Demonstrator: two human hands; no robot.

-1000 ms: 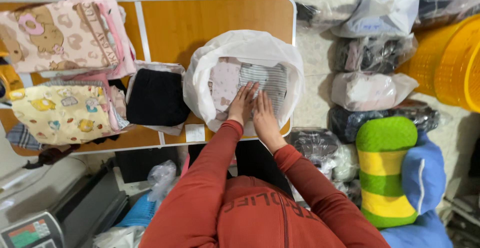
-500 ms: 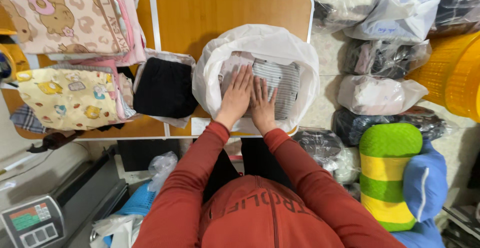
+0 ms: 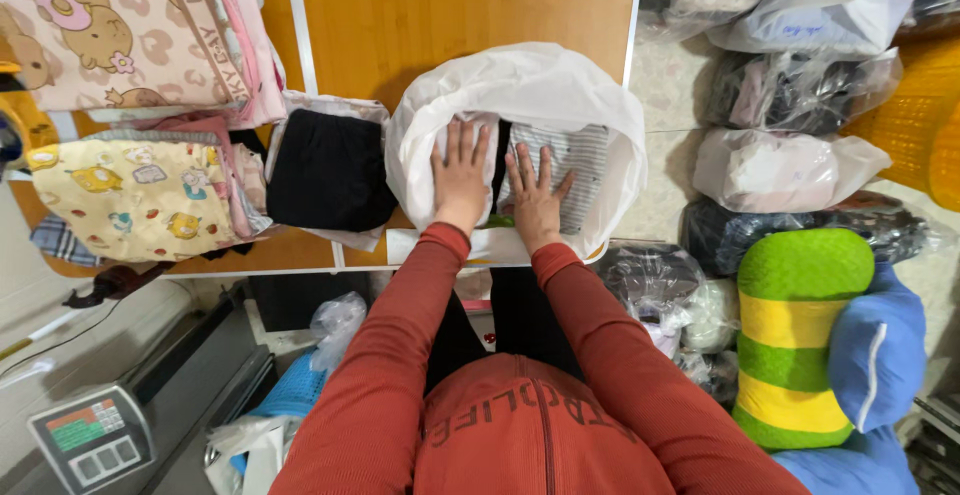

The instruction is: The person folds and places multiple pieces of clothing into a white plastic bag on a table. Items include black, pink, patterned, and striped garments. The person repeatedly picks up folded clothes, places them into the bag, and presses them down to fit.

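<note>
Both hands lie flat, fingers spread, gripping nothing: left hand (image 3: 461, 173) and right hand (image 3: 535, 195) press folded clothes (image 3: 585, 160) inside white bag (image 3: 530, 85), worktop (image 3: 400, 15) centre. Black garment (image 3: 328, 170) at 9 o'clock.

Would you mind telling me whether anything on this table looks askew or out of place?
Nothing looks damaged or spilled. Both hands, left hand and right hand, press flat on folded clothes inside the white bag. The only slight oddity: the yellow printed stack overhangs the table's near edge.
</note>
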